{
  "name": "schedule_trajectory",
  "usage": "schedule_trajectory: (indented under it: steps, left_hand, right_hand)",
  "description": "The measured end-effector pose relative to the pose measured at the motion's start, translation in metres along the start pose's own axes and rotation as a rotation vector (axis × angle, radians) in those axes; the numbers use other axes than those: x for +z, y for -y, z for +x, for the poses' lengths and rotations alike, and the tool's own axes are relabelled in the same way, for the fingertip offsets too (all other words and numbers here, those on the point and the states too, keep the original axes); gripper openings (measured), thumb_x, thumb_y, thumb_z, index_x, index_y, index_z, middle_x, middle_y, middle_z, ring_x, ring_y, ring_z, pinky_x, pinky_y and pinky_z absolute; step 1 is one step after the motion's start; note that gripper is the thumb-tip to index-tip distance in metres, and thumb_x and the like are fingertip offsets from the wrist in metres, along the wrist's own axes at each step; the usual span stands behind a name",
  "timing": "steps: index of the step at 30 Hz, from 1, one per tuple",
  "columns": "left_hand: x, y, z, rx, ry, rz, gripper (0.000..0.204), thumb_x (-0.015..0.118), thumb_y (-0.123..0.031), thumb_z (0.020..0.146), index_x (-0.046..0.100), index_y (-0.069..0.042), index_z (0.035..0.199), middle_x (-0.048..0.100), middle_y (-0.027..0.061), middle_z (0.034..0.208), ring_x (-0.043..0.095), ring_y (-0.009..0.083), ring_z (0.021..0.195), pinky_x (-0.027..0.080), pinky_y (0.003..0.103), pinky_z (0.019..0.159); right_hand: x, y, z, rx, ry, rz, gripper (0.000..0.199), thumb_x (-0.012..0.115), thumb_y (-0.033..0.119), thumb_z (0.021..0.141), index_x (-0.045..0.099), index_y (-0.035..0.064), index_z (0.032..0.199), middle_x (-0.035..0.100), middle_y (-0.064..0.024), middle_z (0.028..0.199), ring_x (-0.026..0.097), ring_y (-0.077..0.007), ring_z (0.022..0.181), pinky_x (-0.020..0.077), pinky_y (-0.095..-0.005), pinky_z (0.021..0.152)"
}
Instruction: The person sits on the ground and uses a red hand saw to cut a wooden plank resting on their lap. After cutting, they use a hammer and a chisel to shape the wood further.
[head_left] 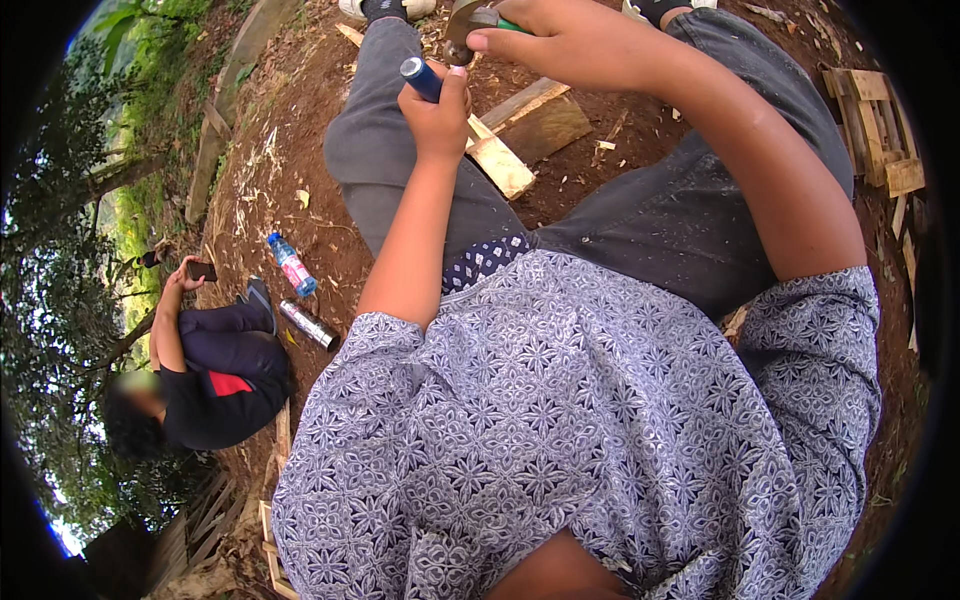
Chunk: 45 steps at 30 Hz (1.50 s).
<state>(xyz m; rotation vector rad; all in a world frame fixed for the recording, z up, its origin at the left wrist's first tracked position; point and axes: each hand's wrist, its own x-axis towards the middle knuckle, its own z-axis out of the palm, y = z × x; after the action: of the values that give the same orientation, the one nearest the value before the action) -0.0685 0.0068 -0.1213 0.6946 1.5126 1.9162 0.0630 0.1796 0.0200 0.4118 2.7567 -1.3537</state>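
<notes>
At the top of the view my left hand is closed round a chisel-like tool with a blue handle; its pale butt end sticks out of my fist and its blade is hidden. My right hand grips a hammer by its green handle. The metal hammer head is right beside my left thumb, close to the blue handle. Below my hands, between my spread legs, a pale piece of wood shows, its far part covered by my left hand. Against it lies a broader board.
Reddish soil with wood chips surrounds me. To the left lie a plastic bottle and a metal flask. Farther left, a person sits holding a phone. Stacked wooden pieces stand at the right edge.
</notes>
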Motion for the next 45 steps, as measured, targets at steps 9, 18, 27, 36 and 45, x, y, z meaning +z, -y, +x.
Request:
schedule_trajectory:
  steps: [9,18,27,36,45]
  left_hand:
    - [-0.003,0.006,-0.001,-0.018,0.01,0.008,0.028,0.066,-0.005,0.093,0.049,-0.008,0.072,0.053,-0.0015,0.059,0.047,0.0055,0.047,0.035,0.024,0.044]
    - [-0.003,0.021,-0.011,0.117,-0.005,0.226,0.026,0.072,-0.01,0.09,0.054,-0.005,0.071,0.055,-0.003,0.064,0.049,0.007,0.06,0.04,0.029,0.056]
    - [0.01,0.014,-0.017,0.284,0.12,0.401,0.023,0.07,-0.009,0.087,0.054,-0.005,0.07,0.054,-0.0041,0.06,0.048,0.0053,0.056,0.039,0.027,0.051]
    - [-0.01,0.034,-0.013,0.221,0.044,0.342,0.019,0.071,-0.009,0.086,0.058,-0.003,0.073,0.062,0.0,0.074,0.054,0.0074,0.064,0.042,0.026,0.057]
    - [-0.012,0.035,-0.013,0.145,0.027,0.284,0.02,0.068,-0.005,0.087,0.055,-0.005,0.071,0.059,-0.0005,0.071,0.054,0.0085,0.068,0.045,0.029,0.065]
  right_hand:
    - [-0.002,0.002,-0.004,0.025,0.053,0.002,0.059,0.048,0.043,0.105,0.065,-0.0136,0.108,0.067,-0.0352,0.104,0.067,-0.0472,0.1,0.0514,-0.0497,0.091]
    - [-0.018,0.022,-0.012,0.027,0.123,0.026,0.055,0.049,0.04,0.105,0.065,-0.0124,0.111,0.069,-0.0325,0.103,0.068,-0.0442,0.097,0.0524,-0.0469,0.088]
    - [-0.018,0.041,-0.038,0.007,0.058,0.007,0.032,0.053,0.022,0.103,0.066,0.0003,0.122,0.071,-0.0243,0.097,0.069,-0.0392,0.086,0.0546,-0.0436,0.079]
    - [-0.018,0.051,-0.038,0.013,0.02,0.089,0.042,0.054,0.033,0.102,0.068,-0.006,0.093,0.066,-0.0279,0.073,0.068,-0.0428,0.067,0.0541,-0.0511,0.064]
    - [0.004,0.034,-0.028,-0.108,-0.298,0.22,0.045,0.053,0.035,0.103,0.068,-0.0068,0.092,0.067,-0.0302,0.078,0.068,-0.0466,0.078,0.0546,-0.0519,0.073]
